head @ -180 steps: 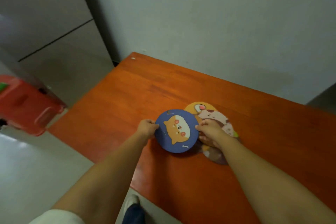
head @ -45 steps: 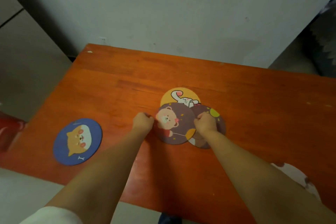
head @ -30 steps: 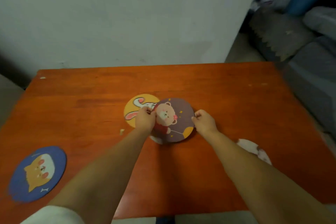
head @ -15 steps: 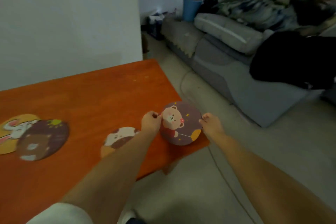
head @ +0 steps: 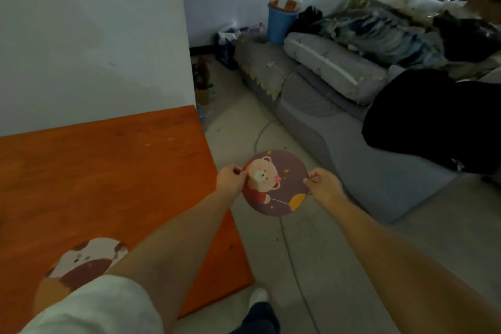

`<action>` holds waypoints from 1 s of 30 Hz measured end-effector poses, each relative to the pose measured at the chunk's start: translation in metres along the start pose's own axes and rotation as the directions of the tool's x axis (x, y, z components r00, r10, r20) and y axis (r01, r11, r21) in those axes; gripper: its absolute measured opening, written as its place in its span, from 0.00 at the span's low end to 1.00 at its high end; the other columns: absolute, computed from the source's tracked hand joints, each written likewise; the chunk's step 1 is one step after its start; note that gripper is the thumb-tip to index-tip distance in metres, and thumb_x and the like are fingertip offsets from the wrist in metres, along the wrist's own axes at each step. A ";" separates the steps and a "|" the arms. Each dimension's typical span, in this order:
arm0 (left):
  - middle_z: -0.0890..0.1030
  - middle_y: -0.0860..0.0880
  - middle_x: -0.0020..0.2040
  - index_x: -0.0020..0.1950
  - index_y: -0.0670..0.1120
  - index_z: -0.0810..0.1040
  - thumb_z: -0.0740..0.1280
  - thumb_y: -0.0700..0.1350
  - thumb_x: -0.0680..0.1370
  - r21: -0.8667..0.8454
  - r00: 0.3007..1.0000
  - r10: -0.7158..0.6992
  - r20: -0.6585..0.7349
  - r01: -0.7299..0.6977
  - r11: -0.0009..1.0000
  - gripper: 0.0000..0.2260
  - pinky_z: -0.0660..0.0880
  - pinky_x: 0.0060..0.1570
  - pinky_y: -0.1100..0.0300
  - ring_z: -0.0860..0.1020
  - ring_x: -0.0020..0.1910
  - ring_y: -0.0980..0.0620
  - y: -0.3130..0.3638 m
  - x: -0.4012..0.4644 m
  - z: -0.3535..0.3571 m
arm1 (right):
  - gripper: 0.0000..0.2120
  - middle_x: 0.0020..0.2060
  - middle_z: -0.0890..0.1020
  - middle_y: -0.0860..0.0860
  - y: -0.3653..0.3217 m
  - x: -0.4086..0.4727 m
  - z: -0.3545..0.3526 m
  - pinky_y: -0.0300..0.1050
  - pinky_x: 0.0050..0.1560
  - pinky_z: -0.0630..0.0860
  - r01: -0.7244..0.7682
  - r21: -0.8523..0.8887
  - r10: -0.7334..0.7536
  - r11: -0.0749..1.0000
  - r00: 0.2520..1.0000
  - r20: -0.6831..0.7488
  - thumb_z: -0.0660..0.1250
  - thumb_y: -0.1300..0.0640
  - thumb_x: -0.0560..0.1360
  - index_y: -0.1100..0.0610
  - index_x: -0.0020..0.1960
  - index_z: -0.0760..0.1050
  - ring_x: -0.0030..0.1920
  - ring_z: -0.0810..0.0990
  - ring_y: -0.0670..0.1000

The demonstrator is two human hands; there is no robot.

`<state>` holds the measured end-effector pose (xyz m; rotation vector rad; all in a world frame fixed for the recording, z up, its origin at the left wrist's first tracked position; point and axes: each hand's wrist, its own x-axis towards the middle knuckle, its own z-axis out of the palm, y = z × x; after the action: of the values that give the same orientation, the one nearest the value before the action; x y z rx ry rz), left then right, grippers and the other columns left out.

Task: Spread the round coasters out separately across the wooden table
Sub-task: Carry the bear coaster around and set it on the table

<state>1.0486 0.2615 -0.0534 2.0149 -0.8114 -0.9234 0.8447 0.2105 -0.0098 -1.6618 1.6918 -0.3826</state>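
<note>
Both hands hold the bear coaster [head: 275, 183] in the air, past the bench's right edge.

The left hand [head: 230, 179] pinches the coaster's left rim with its grip closed on the edge; the right hand [head: 324, 184] pinches the right rim the same way. The coaster is purple, face up, printed with a pink bear and an orange balloon, and tilted slightly toward the camera. It is clear of the bench [head: 108, 171] and has grey floor [head: 311, 252] below it. A second coaster [head: 81, 263], white and brown, lies flat on the bench near its front edge, partly hidden by the left forearm and white sleeve [head: 100, 306]. A grey sofa [head: 339, 122] stands to the right, well apart from the bench.
</note>
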 end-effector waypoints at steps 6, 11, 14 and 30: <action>0.82 0.36 0.55 0.56 0.36 0.78 0.63 0.42 0.79 -0.078 0.998 -0.059 -0.021 0.057 0.995 0.11 0.78 0.59 0.45 0.80 0.55 0.39 0.068 0.073 0.031 | 0.09 0.54 0.82 0.63 -0.023 0.113 -0.043 0.52 0.58 0.75 0.039 -0.030 -0.037 0.999 0.997 0.069 0.65 0.59 0.77 0.64 0.53 0.76 0.55 0.81 0.61; 0.82 0.36 0.56 0.57 0.37 0.78 0.63 0.42 0.79 -0.145 0.973 -0.176 -0.149 0.155 0.977 0.11 0.78 0.59 0.43 0.80 0.56 0.38 0.080 0.111 0.021 | 0.03 0.52 0.83 0.64 -0.064 0.182 -0.031 0.51 0.54 0.75 0.170 -0.061 -0.154 0.984 0.966 0.208 0.65 0.59 0.76 0.59 0.47 0.75 0.52 0.81 0.61; 0.82 0.36 0.53 0.54 0.37 0.78 0.64 0.41 0.78 -0.200 0.917 -0.273 -0.290 0.221 0.955 0.09 0.80 0.55 0.44 0.81 0.53 0.38 0.068 0.120 0.008 | 0.06 0.52 0.82 0.66 -0.097 0.220 -0.005 0.50 0.51 0.74 0.305 -0.067 -0.262 0.950 0.895 0.360 0.65 0.61 0.76 0.56 0.41 0.71 0.48 0.80 0.58; 0.73 0.48 0.30 0.31 0.48 0.69 0.66 0.39 0.76 -0.652 0.200 -0.704 -0.682 0.271 0.708 0.14 0.79 0.46 0.44 0.76 0.38 0.45 0.000 0.004 -0.019 | 0.11 0.52 0.82 0.61 -0.211 0.180 0.150 0.49 0.51 0.75 0.853 0.155 -0.518 0.499 0.149 0.842 0.67 0.58 0.76 0.63 0.55 0.77 0.53 0.80 0.61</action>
<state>1.0663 0.2658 -0.0459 1.9721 0.7216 -0.0730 1.1177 0.0531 -0.0259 -2.3373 0.1147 0.3512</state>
